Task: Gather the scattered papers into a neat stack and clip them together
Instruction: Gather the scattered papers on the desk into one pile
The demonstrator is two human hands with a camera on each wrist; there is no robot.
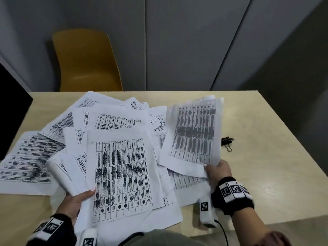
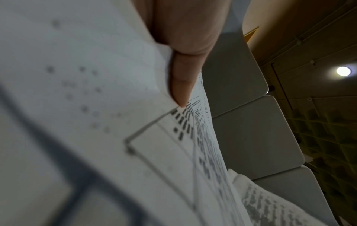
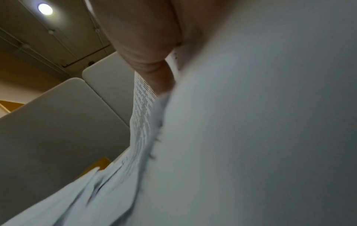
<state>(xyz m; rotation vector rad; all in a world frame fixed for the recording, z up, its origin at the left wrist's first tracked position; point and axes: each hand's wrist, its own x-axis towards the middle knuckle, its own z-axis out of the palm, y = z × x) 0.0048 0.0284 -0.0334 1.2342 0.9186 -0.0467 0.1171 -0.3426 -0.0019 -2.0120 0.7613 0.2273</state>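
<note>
Several printed sheets (image 1: pixel 110 121) with tables lie fanned across the wooden table (image 1: pixel 266 166). My left hand (image 1: pixel 78 201) grips a bundle of sheets (image 1: pixel 122 174) at its near left edge, thumb on top; the left wrist view shows that thumb (image 2: pixel 181 85) pressed on the paper (image 2: pixel 96 107). My right hand (image 1: pixel 219 170) pinches the near corner of a lifted sheaf (image 1: pixel 193 132), tilted up off the table; its thumb (image 3: pixel 154 73) shows in the right wrist view against the paper (image 3: pixel 251 122). A black binder clip (image 1: pixel 227 140) lies on the table right of the sheaf.
A yellow chair (image 1: pixel 87 61) stands behind the table's far edge, before grey wall panels (image 1: pixel 177 41). A dark screen edge (image 1: pixel 10 110) sits at far left. Bare tabletop lies to the right of the clip. A cable (image 1: pixel 224 233) hangs off the near edge.
</note>
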